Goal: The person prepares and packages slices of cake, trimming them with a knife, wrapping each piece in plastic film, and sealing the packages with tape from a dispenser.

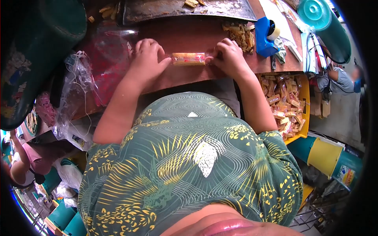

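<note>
A clear plastic snack packet with red print lies on the brown table in front of me, with yellow-brown pieces inside. At its left end, my left hand is closed, its thumb against the wrapper and its fingers curled. Opposite it, my right hand pinches the packet's right end between thumb and fingers. Both wrapper ends are partly hidden by my fingers.
A metal tray lies along the back, beside a pile of loose pieces and a blue tape dispenser. Red-printed plastic spreads at left. A yellow crate of wrapped packets stands at right. Other people sit at both sides.
</note>
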Action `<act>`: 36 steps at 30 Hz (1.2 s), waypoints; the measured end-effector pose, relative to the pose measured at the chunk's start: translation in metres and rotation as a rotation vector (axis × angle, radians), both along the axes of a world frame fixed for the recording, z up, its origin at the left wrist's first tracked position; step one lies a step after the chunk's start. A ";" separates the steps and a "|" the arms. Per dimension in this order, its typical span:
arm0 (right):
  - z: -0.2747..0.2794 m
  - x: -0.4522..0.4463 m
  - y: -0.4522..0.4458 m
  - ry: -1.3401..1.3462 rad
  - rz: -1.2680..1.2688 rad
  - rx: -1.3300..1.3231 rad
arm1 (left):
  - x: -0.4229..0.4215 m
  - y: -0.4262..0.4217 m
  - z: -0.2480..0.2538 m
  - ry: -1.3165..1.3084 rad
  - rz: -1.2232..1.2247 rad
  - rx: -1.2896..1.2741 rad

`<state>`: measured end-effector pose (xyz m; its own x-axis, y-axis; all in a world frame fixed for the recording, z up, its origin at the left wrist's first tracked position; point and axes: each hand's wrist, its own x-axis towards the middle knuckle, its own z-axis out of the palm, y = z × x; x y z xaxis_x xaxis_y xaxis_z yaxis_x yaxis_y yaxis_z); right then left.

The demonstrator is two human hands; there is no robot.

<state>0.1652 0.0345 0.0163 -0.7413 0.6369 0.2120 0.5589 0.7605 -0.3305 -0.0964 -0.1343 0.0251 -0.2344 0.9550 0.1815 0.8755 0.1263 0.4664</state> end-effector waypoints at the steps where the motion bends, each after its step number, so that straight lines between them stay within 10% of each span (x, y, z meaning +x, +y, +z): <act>1: 0.000 -0.001 -0.002 0.041 0.017 -0.003 | 0.000 0.003 0.000 -0.004 0.013 0.037; 5: -0.003 0.000 -0.007 0.069 0.138 0.098 | 0.000 0.011 0.029 0.016 -0.091 -0.315; 9: 0.004 0.007 -0.040 0.009 0.123 0.139 | 0.018 -0.008 0.011 0.397 -0.180 0.042; 22: -0.001 -0.002 -0.057 0.003 0.078 0.297 | 0.025 -0.005 -0.018 0.416 -0.143 0.124; 28: -0.010 0.001 -0.076 0.229 0.003 0.056 | 0.026 0.041 -0.017 -1.161 -0.066 0.121; 30: 0.000 -0.006 -0.069 0.577 -0.009 -0.039 | 0.027 0.048 -0.017 -1.264 -0.237 0.076; 36: 0.012 0.004 -0.053 0.507 0.226 0.036 | 0.037 0.046 -0.028 -0.320 -0.383 0.260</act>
